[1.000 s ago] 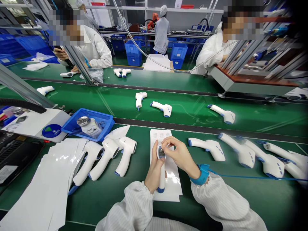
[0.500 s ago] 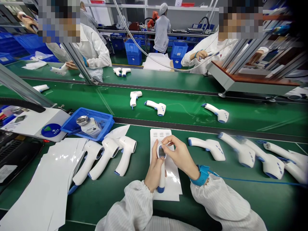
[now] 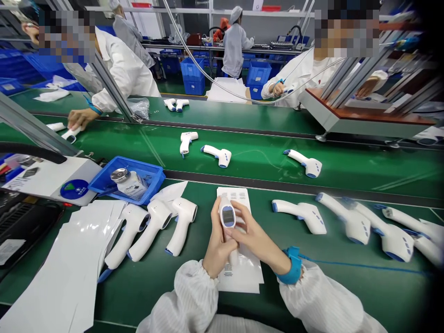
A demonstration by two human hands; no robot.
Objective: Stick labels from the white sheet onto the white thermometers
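Observation:
Both hands grip a white infrared thermometer (image 3: 228, 216), its grey screen with a blue surround facing up toward me. My left hand (image 3: 214, 247) is wrapped along its left side. On the right side, my right hand (image 3: 258, 237) has its fingers curled round the body, thumb below the screen. A blue wrist strap with a cord circles my right wrist. Beneath the hands lies a white sheet with printed labels (image 3: 252, 274). Several more thermometers lie on the bench, some left of my hands (image 3: 182, 226) and others to the right (image 3: 301, 215).
A blue tray (image 3: 157, 187) holds a metal-topped bottle. White paper sheets (image 3: 58, 259) cover the left bench. Several thermometers lie on the green belt (image 3: 256, 171) beyond. A co-worker's hand (image 3: 83, 118) touches a thermometer there; another co-worker sits right, beside a metal-framed stand (image 3: 364, 120).
The held thermometer has been tilted, showing its screen more fully. My right hand has shifted from the screen to its side. Thermometers on the belt have moved left; a co-worker's hand reached onto it.

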